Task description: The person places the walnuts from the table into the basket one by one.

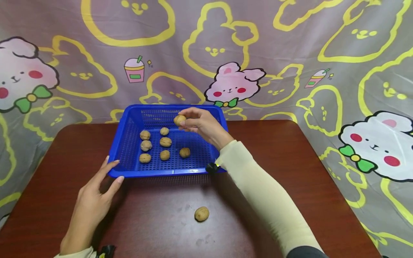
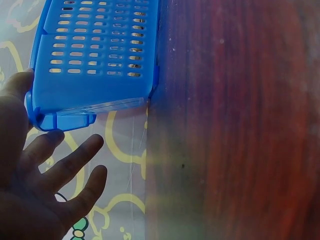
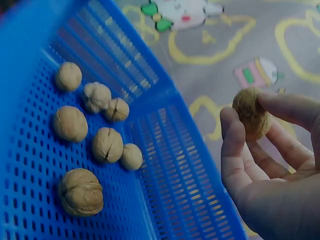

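My right hand (image 1: 206, 125) pinches a walnut (image 1: 179, 120) between thumb and fingertips, above the back part of a blue plastic basket (image 1: 167, 172). In the right wrist view the held walnut (image 3: 251, 114) is level with the basket's rim. Several walnuts stand in rough columns on the basket floor, among them one walnut (image 1: 185, 152) to the right of the others. My left hand (image 1: 91, 200) holds the basket's near left corner between thumb and fingers; in the left wrist view the other fingers (image 2: 80, 160) spread out beside it. A lone walnut (image 1: 202, 214) lies on the table in front.
The brown table (image 1: 274, 150) has a curtain (image 1: 180, 53) with rabbit drawings behind it and along its sides. The basket's slotted walls (image 2: 95, 55) rise around the walnuts. My right sleeve (image 1: 261, 186) reaches across the table at the right.
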Available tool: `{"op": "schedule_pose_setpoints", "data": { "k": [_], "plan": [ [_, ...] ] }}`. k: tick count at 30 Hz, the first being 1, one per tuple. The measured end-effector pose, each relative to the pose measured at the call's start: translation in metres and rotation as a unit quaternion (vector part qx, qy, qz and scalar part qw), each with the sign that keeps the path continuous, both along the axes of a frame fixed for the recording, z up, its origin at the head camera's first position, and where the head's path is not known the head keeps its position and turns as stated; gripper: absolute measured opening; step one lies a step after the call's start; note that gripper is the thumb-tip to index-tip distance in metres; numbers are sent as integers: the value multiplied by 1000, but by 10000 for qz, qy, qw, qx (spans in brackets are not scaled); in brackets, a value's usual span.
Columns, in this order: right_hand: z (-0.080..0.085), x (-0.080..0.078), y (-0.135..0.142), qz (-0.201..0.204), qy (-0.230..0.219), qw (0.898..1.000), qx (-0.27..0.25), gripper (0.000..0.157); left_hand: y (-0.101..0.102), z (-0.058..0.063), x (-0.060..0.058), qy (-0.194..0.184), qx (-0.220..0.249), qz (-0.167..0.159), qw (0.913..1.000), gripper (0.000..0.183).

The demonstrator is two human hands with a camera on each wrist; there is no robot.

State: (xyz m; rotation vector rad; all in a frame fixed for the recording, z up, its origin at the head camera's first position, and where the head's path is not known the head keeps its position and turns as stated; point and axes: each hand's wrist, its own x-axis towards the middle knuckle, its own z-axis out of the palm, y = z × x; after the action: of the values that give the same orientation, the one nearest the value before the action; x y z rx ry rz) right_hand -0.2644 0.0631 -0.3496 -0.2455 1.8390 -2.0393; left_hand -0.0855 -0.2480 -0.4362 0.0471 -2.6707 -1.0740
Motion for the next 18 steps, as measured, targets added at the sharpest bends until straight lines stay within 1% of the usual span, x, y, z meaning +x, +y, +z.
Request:
{"op": "schedule_pose_setpoints", "data": {
  "k": [5,9,14,18],
  "plan": [
    [-9,-22,-9,-28,-311,9995,-99,36,-1,0,0,3,28,-20,10000,53],
    [-21,-34,-13,-209,-594,9979,-141,40,-1,0,1,19,45,3,10000,53],
    [-38,-43,-12,-346,-1020,9942,-53,38,-1,0,1,27,35,-19,10000,53],
    [-48,-47,-12,-276,-1191,9921,287,36,-1,-1,0,27,35,-13,10000,53]
  ]
}}
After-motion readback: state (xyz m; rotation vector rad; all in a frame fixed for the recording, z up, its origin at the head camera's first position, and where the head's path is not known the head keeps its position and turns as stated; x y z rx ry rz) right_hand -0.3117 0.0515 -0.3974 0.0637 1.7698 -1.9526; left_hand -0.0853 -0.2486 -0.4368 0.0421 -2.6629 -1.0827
